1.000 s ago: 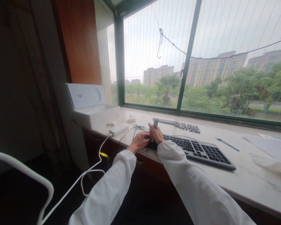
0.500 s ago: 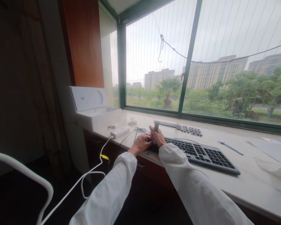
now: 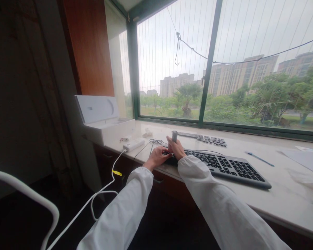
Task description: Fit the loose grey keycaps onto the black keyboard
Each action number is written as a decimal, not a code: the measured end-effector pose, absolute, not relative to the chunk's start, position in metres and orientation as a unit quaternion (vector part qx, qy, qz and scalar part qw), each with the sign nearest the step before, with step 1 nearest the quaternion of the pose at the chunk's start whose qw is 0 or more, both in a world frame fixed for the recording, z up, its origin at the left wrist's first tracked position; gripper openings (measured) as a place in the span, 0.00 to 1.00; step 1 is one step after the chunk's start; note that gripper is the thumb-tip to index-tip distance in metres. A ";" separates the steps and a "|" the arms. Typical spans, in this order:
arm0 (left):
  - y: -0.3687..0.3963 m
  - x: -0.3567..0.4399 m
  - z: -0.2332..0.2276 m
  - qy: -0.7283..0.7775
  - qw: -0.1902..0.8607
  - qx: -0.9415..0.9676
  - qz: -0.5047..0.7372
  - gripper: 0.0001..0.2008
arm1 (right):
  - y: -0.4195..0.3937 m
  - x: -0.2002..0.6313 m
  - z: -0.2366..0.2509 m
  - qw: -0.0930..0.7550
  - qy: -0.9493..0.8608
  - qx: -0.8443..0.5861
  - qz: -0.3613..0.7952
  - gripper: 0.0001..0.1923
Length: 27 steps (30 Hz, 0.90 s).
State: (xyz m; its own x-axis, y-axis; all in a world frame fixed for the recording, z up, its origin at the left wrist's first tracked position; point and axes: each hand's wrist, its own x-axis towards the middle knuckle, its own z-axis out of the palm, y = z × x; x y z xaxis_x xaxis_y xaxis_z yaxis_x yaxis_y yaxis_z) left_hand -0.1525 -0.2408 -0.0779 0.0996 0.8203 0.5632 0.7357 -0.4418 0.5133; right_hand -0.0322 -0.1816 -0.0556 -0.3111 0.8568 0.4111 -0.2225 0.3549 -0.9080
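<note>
My one camera sits on my head, facing forward and slightly down across the counter (image 3: 263, 194) toward the window (image 3: 224, 62). My sleeves fill the near foreground; my hands lie farther off, mid-scene. No second view shares this.

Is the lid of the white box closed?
No, the white box beside the window stands open, its lid tipped up and back against the wall.

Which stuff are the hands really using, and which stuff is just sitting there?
In use:
- left hand resting on the near black keyboard
- right hand gripping a small grey upright tool

Just lying about:
- second thin black keyboard
- open white box
- white power strip
- blue pen
- white papers
</note>
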 end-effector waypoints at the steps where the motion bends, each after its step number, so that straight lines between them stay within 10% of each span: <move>1: -0.241 -0.153 -0.078 0.528 0.054 0.739 0.415 0.11 | -0.182 -0.032 -0.056 0.527 -0.634 -0.250 0.508 0.26; 27: -0.241 -0.154 -0.073 0.516 0.077 0.757 0.392 0.11 | -0.190 -0.031 -0.053 0.511 -0.650 -0.228 0.514 0.27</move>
State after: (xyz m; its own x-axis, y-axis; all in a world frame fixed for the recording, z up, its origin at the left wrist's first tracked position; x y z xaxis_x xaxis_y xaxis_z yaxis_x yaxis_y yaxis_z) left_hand -0.1537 -0.2414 -0.0727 0.1591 0.8426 0.5145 0.7219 -0.4548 0.5216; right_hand -0.0314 -0.1904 -0.0534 -0.3736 0.8224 0.4291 -0.2284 0.3668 -0.9018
